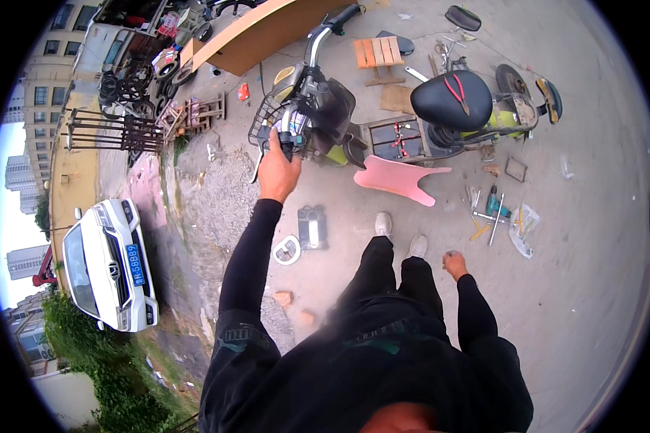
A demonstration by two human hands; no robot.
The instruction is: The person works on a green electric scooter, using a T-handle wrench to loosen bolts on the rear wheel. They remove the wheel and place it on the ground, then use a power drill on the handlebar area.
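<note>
1. Electric scooter (383,123) stands on concrete ground (599,238), far from the person, centre-top of view. Long axis runs left–right: front end w/ wire basket (266,119) points left, rear wheel (511,78) at right.
2. Handlebar (323,36) angles up toward far side, dark grip at its tip.
3. Scooter look: yellow-green body, black seat (451,99) w/ red-handled pliers (456,90) lying on it. Floorboard cover is off, wiring and battery bay (401,139) exposed.
4. Pink panel (396,178) lies on ground just near side of scooter, beside the open bay.
5. Left hand (278,169), arm stretched out, closed around the near handlebar grip (285,141) at scooter's front, next to basket.
6. Right hand (453,263) hangs low at person's right side, fingers curled loosely, holding nothing seen; well apart from scooter.
7. Tools (487,209) and a clear plastic bag (521,227) scattered on ground right of the person's shoes (401,234).
8. Small wooden stool (378,54) on far side of scooter.
9. White car (108,263) parked at left, well apart.
</note>
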